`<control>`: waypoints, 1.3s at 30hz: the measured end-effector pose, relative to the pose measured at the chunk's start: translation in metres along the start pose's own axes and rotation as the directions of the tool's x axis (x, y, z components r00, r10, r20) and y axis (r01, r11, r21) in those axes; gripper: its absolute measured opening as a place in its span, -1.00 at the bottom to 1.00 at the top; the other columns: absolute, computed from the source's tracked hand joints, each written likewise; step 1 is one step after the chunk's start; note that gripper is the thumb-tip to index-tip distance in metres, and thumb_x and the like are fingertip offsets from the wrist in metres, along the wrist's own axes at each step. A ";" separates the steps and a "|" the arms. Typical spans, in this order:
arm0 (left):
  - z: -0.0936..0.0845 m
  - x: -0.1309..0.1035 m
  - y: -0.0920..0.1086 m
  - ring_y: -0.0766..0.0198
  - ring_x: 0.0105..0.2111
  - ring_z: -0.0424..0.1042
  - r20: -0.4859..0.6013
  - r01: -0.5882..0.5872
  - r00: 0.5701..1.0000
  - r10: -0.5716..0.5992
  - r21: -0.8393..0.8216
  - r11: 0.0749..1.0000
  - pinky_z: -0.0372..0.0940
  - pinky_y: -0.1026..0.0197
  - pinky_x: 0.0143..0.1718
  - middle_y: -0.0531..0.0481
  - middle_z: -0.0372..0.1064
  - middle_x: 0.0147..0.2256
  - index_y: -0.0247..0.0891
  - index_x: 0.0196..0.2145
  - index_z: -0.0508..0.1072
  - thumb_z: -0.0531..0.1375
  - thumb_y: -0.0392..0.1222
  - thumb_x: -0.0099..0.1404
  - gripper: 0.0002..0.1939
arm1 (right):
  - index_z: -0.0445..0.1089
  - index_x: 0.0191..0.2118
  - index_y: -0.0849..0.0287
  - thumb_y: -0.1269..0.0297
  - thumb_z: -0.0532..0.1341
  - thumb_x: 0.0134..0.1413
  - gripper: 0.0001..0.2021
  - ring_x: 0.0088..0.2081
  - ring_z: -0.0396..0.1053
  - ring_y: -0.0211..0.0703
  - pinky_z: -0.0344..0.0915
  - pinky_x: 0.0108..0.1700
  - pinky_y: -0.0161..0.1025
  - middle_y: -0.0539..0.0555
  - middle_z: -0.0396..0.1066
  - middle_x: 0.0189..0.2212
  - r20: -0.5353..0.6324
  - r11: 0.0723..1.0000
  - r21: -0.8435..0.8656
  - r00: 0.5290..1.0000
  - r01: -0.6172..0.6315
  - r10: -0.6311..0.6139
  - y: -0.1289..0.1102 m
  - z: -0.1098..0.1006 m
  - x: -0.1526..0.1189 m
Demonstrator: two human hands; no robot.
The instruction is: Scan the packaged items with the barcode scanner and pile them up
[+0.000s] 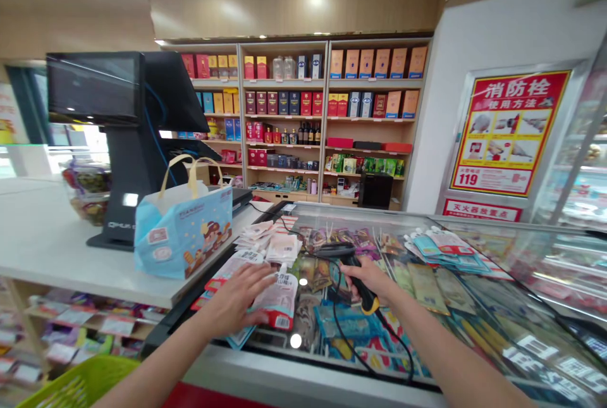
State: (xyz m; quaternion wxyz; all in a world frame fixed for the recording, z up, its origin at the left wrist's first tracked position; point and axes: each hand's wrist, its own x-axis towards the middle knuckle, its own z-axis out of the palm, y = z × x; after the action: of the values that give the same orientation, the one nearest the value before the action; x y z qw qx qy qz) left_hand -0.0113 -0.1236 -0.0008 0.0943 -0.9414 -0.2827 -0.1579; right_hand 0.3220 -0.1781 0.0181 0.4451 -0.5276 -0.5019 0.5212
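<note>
In my right hand is a black barcode scanner with a yellow accent on its handle, its head pointing left. Its dark cable loops down over the glass. My left hand lies with fingers stretched over white-and-red pouches with spouts. One pouch sticks out to the right beneath its fingers, a barcode at its lower edge. Just beyond, a heap of small pale packets sits on the glass.
A glass-topped freezer with packaged goods inside spans the front. More pouches lie on its right side. A blue paper bag stands on the white counter beside a black register. A green basket is at lower left.
</note>
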 end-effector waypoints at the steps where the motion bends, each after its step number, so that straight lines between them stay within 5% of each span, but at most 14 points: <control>1: -0.001 -0.010 0.003 0.04 0.22 0.11 0.066 -0.082 0.994 0.082 -0.005 0.997 -0.07 -0.03 0.25 -0.09 0.19 0.20 -0.03 0.23 0.19 0.18 0.02 0.18 -0.34 | 0.20 -0.46 0.17 0.10 0.28 -0.18 -0.70 -0.74 0.15 -0.39 0.20 -0.71 -0.39 -0.14 0.24 -0.73 -0.010 1.000 0.008 1.000 0.000 0.000 0.002 -0.007 -0.001; 5: -0.005 -0.025 0.005 0.04 0.27 0.02 0.199 -0.160 0.968 0.155 0.009 0.987 -0.15 -0.08 0.26 -0.04 0.12 0.25 0.09 0.29 0.02 0.19 -0.02 0.18 -0.25 | 0.17 -0.52 0.15 0.12 0.27 -0.13 -0.72 -0.75 0.14 -0.38 0.18 -0.71 -0.39 -0.12 0.21 -0.76 -0.087 0.999 0.030 0.996 -0.021 0.023 0.011 -0.031 -0.004; 10: 0.008 0.002 -0.006 0.06 0.26 0.04 0.221 -0.234 0.950 0.220 0.042 0.971 -0.25 -0.06 0.28 -0.06 0.12 0.24 0.05 0.26 0.11 0.17 0.03 0.21 -0.33 | 0.16 -0.51 0.14 0.17 0.28 -0.10 -0.74 -0.73 0.15 -0.36 0.20 -0.69 -0.38 -0.12 0.22 -0.73 -0.183 0.997 0.072 0.983 0.004 0.010 0.013 -0.046 -0.016; 18: 0.059 0.034 -0.018 0.10 0.14 0.22 0.028 -0.107 0.994 0.104 0.154 0.982 -0.51 -0.22 0.26 -0.03 0.39 0.05 -0.01 0.01 0.44 -0.01 -0.17 0.33 -0.63 | 0.19 -0.51 0.15 0.14 0.28 -0.12 -0.73 -0.72 0.16 -0.37 0.19 -0.68 -0.37 -0.12 0.22 -0.71 -0.197 0.997 0.083 0.980 0.004 0.013 0.021 -0.067 -0.031; 23: 0.044 0.048 -0.008 0.12 0.04 0.30 -0.121 -0.068 0.990 0.078 0.083 0.994 -0.47 -0.17 0.28 0.07 0.49 -0.11 0.01 -0.34 0.53 0.04 -0.08 0.27 -0.75 | 0.22 -0.42 0.14 0.10 0.30 -0.18 -0.71 -0.71 0.19 -0.34 0.20 -0.68 -0.36 -0.13 0.26 -0.68 -0.231 0.994 0.105 0.973 0.041 -0.015 0.025 -0.086 -0.031; 28: 0.028 0.130 0.055 0.12 -0.08 0.36 -0.280 0.149 0.931 -0.236 -0.300 0.942 0.13 0.02 0.09 -0.11 0.47 -0.16 -0.17 -0.40 0.48 0.01 -0.08 0.27 -0.71 | 0.18 -0.43 0.14 0.10 0.31 -0.21 -0.68 -0.72 0.18 -0.36 0.20 -0.68 -0.37 -0.16 0.25 -0.70 -0.276 0.985 0.136 0.959 0.104 -0.063 0.022 -0.106 -0.023; 32: 0.058 0.226 0.114 0.21 -0.36 0.41 -0.037 0.308 0.898 -0.438 -0.657 0.688 0.28 0.20 -0.25 -0.04 0.44 -0.41 -0.23 -0.39 0.43 0.12 -0.13 0.17 -0.85 | 0.18 -0.40 0.13 0.11 0.31 -0.21 -0.68 -0.73 0.17 -0.36 0.18 -0.69 -0.37 -0.17 0.24 -0.71 -0.341 0.970 0.151 0.931 0.191 -0.130 0.018 -0.127 -0.017; 39: 0.124 0.356 0.192 0.29 -0.54 0.35 0.211 0.414 0.862 -0.460 -0.818 0.400 0.22 0.29 -0.43 0.06 0.28 -0.65 -0.26 -0.60 0.32 0.19 -0.23 0.10 -0.82 | 0.20 -0.41 0.15 0.12 0.30 -0.18 -0.71 -0.73 0.18 -0.35 0.22 -0.68 -0.34 -0.17 0.21 -0.72 -0.527 0.949 0.117 0.828 0.292 -0.190 0.026 -0.163 -0.013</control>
State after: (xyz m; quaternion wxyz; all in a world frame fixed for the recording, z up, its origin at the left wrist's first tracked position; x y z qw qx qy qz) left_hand 0.4079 -0.0696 -0.0084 -0.4087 -0.7551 -0.4041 -0.3153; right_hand 0.4869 -0.1854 0.0033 0.6729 -0.5329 -0.3765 0.3485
